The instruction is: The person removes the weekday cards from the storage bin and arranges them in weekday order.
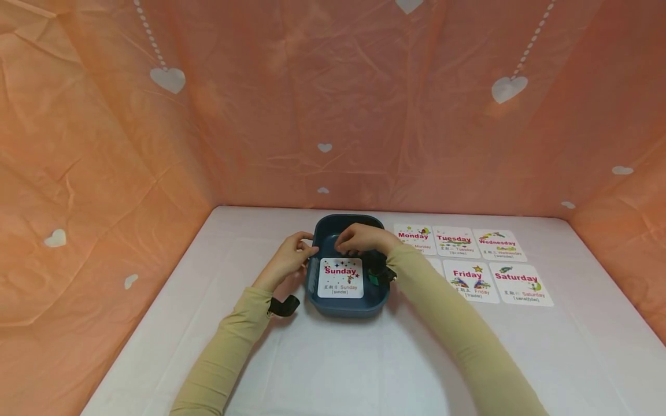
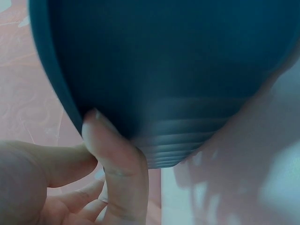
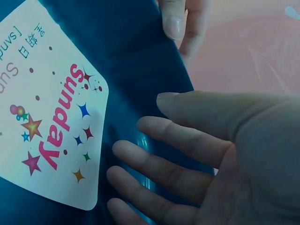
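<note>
A dark blue plastic tray (image 1: 346, 312) with rounded corners sits on the table. Inside it, face up at the near end, lies a white Sunday card (image 1: 340, 289). My left hand (image 1: 287, 260) pinches the tray's left rim between thumb and finger, as the left wrist view shows close up. Over the far part of the tray is my right hand (image 1: 366, 237), fingers loosely bent and spread apart, holding nothing. Its fingertips are just beyond the top edge of the Sunday card in the right wrist view.
Right of the tray, day cards lie in two rows: Monday (image 1: 414, 234), Tuesday (image 1: 457, 242) and Wednesday (image 1: 499, 245) behind, Friday (image 1: 470, 283) and Saturday (image 1: 522, 285) in front. My right sleeve (image 1: 442, 300) partly covers another card. An orange cloth (image 1: 385, 115) with hearts hangs behind.
</note>
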A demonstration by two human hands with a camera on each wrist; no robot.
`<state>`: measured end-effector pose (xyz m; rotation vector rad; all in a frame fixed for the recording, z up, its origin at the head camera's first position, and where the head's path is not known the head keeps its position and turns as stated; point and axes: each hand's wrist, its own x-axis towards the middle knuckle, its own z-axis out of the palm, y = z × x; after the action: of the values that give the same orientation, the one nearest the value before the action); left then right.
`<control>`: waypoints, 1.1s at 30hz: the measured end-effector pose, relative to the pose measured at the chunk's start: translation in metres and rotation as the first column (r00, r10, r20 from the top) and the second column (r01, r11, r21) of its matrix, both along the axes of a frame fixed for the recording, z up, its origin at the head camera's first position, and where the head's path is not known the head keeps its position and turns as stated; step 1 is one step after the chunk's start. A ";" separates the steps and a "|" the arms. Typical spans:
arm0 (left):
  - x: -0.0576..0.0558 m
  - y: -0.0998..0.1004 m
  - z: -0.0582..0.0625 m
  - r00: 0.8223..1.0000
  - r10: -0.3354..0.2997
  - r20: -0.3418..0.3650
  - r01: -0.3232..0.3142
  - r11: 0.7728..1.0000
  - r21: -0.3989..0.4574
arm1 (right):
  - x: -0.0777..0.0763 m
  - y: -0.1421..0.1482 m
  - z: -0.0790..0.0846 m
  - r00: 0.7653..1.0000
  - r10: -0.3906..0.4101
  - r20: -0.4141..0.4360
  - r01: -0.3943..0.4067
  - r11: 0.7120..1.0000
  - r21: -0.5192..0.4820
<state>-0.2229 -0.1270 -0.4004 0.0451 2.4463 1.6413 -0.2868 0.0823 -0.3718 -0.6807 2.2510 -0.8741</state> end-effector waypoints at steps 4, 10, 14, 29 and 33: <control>0.000 0.000 0.000 1.000 0.004 0.006 -0.004 1.000 -0.005 | -0.001 -0.001 -0.003 1.000 0.011 -0.013 -0.011 1.000 0.029; 0.000 -0.001 0.000 1.000 0.000 0.004 0.000 1.000 -0.011 | -0.003 -0.004 -0.005 1.000 0.025 -0.006 -0.024 0.998 0.053; 0.000 0.000 0.001 1.000 0.000 -0.009 0.000 1.000 -0.010 | -0.005 -0.006 -0.006 0.999 0.032 -0.002 -0.031 0.997 0.068; 0.001 0.001 0.001 1.000 0.005 -0.002 -0.005 1.000 -0.013 | -0.009 -0.011 -0.012 0.998 0.062 -0.012 -0.059 0.988 0.143; 0.001 0.000 0.001 1.000 0.004 -0.008 -0.004 1.000 -0.011 | -0.008 -0.012 -0.013 0.998 0.065 -0.019 -0.061 0.986 0.155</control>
<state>-0.2218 -0.1265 -0.3998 0.0451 2.4626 1.6324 -0.2948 0.0702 -0.3845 -0.6898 2.2776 -0.6569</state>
